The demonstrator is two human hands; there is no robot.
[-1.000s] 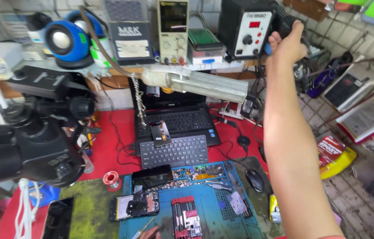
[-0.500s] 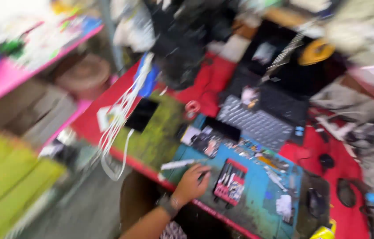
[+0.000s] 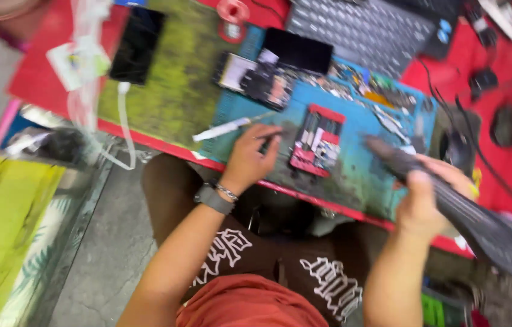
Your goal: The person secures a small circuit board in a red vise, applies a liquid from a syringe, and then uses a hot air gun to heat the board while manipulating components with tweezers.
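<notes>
two bare hands are over the blue work mat (image 3: 353, 163), each closed around a tool. the left hand (image 3: 250, 158) rests its heel on the near edge of the mat, fingers curled and pinched on what looks like thin tweezers (image 3: 266, 137); the blur keeps me from being sure of the tool, but the pinch is plain. resting the wrist that way would steady the tips for small work. just beyond those fingertips, to their right, lies a red-edged circuit board (image 3: 318, 140), close enough to be reached without lifting the wrist. a white pen-like tool (image 3: 227, 128) lies on the mat just left of the fingers, loose and apart from the hand.

the right hand (image 3: 425, 200) is wrapped in a full fist around the black handle of a hot-air wand (image 3: 449, 203), its nozzle end pointing up and left toward the board while the thick body trails back past the wrist. the nozzle hangs above the mat, not touching it, and is near the board's right side but not over it.

farther out from both grips sit an opened phone (image 3: 262, 82), a dark phone (image 3: 298, 51) beside it, a black keyboard (image 3: 359, 30), and another phone (image 3: 138, 45) on the green mat (image 3: 171, 91), all well apart from the hands. a watch (image 3: 213, 198) sits on the left wrist.
</notes>
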